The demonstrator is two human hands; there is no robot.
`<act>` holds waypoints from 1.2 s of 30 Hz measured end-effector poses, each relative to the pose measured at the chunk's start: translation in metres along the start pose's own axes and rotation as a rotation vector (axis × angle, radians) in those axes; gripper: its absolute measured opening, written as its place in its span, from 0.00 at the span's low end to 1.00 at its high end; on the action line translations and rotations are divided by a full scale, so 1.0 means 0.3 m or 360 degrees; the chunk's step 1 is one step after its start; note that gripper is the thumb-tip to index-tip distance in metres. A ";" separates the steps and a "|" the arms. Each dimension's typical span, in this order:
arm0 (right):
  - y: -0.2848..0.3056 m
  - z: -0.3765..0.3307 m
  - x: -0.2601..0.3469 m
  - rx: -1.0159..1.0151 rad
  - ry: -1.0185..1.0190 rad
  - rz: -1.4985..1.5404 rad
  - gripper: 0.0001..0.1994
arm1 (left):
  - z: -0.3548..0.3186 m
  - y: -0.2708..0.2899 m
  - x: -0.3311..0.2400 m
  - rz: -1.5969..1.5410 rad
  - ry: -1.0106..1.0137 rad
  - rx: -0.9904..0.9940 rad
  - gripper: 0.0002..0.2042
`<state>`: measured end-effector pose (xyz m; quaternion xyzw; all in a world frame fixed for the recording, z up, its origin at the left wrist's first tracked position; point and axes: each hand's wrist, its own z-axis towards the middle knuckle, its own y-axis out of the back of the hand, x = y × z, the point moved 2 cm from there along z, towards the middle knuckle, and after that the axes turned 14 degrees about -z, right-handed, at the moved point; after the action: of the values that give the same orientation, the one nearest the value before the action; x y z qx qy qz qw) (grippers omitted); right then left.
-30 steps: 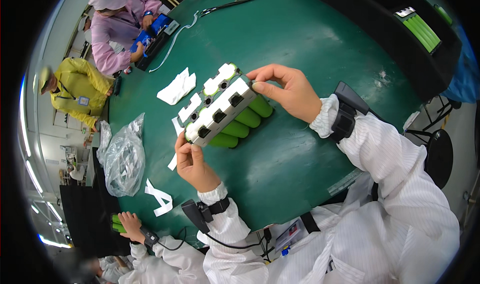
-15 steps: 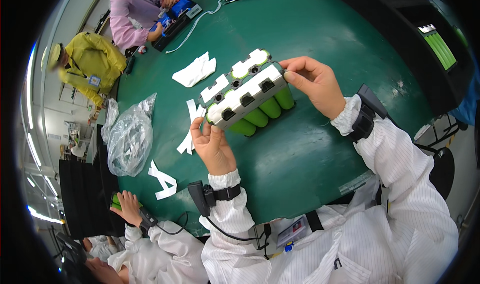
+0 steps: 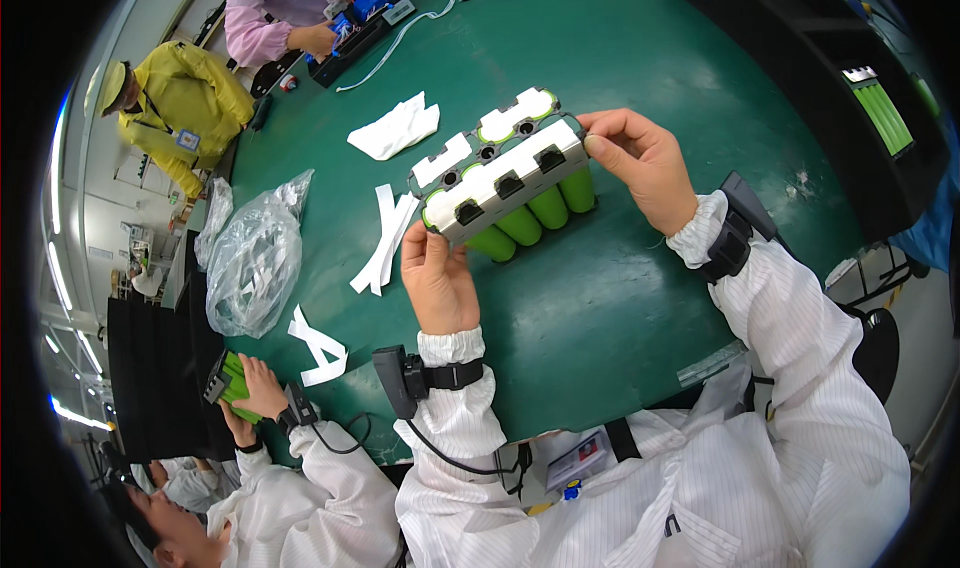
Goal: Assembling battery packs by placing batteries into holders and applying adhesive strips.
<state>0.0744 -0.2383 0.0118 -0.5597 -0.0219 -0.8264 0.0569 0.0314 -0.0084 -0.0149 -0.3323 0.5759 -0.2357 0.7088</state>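
Note:
A battery pack [image 3: 519,180] of green cylindrical cells, with a dark plastic holder and white covers on top, is held between my two hands over the table. Its cells point down, and the pack is tilted with its right end farther from me. My left hand [image 3: 441,280] pinches the near left end. At the far right end my right hand [image 3: 648,164] grips the corner between thumb and fingers. White strips [image 3: 384,243] lie just left of the pack, and a folded white sheet [image 3: 394,127] is beyond them.
On the green table [image 3: 640,338] lie a clear plastic bag [image 3: 255,258] and crossed white strips [image 3: 317,348]. A co-worker at the left handles another green battery pack [image 3: 232,386]. A black bin [image 3: 800,98] at the right holds green cells [image 3: 881,113]. Two other people are at the far left.
The pack and both hands have shifted slightly to the right. The co-worker's green pack at the left has come further into view, now with both hands on it.

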 end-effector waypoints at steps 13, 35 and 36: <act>-0.017 0.008 -0.003 -0.0026 0.0012 0.0031 0.05 | 0.046 -0.130 0.015 0.0736 -0.0632 0.0258 0.50; -0.018 -0.003 0.006 -0.0051 -0.0021 0.0110 0.04 | 0.067 -0.002 0.040 0.0552 -0.0424 -0.0110 0.27; -0.017 -0.006 0.002 -0.0053 -0.0022 0.0105 0.04 | 0.069 -0.002 0.044 0.0537 -0.0418 -0.0048 0.27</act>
<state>0.0719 -0.2335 0.0118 -0.5666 0.0100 -0.8205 0.0746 0.0547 -0.0141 -0.0209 -0.2696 0.5295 -0.0598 0.8021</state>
